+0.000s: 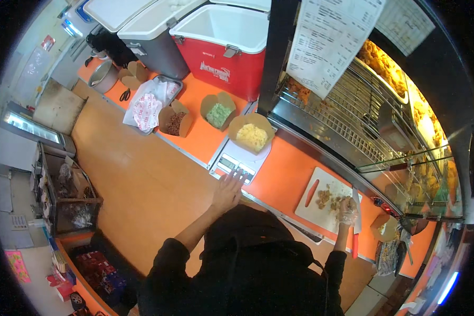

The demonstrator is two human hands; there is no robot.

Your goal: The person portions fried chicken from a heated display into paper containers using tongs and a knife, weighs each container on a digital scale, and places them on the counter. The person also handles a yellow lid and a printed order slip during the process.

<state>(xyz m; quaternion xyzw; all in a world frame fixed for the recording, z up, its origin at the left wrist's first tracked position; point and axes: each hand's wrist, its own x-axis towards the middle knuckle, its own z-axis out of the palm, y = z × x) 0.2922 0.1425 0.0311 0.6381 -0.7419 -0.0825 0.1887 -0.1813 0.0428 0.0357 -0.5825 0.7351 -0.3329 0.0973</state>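
My left hand (pixel 227 192) is bare, its fingers spread at the button panel of a white digital kitchen scale (pixel 226 162). On the scale's platform sits a kraft paper food box (pixel 262 121) holding yellow shredded food (pixel 252 134). My right hand (pixel 347 212), in a clear plastic glove, is over the right side of a white cutting board (pixel 315 210). Its fingers are curled, and I cannot tell whether they hold anything. Chopped brown food (pixel 324 198) lies beside it on the board. A red-handled knife (pixel 355 244) rests along the board's right edge, blade pointing away.
Paper boxes with green food (pixel 218 115) and reddish-brown crumbles (pixel 176 123) stand left of the scale. Behind are an open red cooler (pixel 223 65) and grey cooler (pixel 158 55). A glass-fronted food warmer (pixel 339 106) borders the orange counter (pixel 280 173). Another box (pixel 384 229) stands right.
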